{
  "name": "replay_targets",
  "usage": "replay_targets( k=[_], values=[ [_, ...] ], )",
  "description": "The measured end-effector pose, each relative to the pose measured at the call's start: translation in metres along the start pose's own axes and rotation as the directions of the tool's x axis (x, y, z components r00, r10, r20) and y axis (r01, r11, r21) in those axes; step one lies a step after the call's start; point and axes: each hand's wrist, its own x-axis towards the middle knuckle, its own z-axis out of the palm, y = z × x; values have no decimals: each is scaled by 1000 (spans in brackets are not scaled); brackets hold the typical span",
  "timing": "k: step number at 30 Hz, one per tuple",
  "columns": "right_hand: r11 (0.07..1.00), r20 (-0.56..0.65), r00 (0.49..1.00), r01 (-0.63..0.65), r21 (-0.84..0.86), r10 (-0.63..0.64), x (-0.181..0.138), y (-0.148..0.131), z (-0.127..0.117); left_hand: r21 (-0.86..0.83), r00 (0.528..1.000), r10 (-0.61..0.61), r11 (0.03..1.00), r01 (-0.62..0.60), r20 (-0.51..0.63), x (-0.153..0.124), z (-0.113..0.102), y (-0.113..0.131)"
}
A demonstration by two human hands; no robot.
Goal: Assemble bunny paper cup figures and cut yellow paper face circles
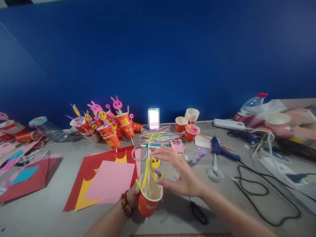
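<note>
Tilted toward me, a red paper cup [148, 205] is gripped from its left side by my left hand [134, 195], whose fingers go partly out of sight behind it. Out of the cup rises a pale stick [148, 174]. Fuzzy yellow pipe cleaners [146, 172] stand up around the stick, and their bent ends curl at the rim. My right hand [177, 171] is open beside the cup's upper right, fingers stretched out and thumb apart. Its thumb is at the right-hand yellow strand; whether it touches is unclear. Just behind lies a yellow smiley cutout [155, 162].
Finished cups with bunny figures [118, 104] crowd the back left. Pink paper [111, 181] lies over red sheets at left. Straws and pipe cleaners [163, 136] lie behind. A blue glue gun [224, 149], its black cord [256, 194], purple glue stick [198, 156] and tape roll [214, 173] occupy the right.
</note>
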Motion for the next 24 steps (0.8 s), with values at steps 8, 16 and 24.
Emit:
replay_targets(
  k=[8, 16, 24],
  values=[
    [792, 52, 943, -305, 528, 329, -8, 8, 20, -55, 995, -79, 995, 83, 65, -1, -3, -9],
    [701, 158, 898, -422, 575, 411, -8, 1, 23, -81, 993, -78, 993, 85, 84, -1, -3, -13],
    [802, 124, 906, -417, 427, 405, -1, -3, 20, -75, 993, -88, 993, 94, 78, -2, -5, -17]
  ],
)
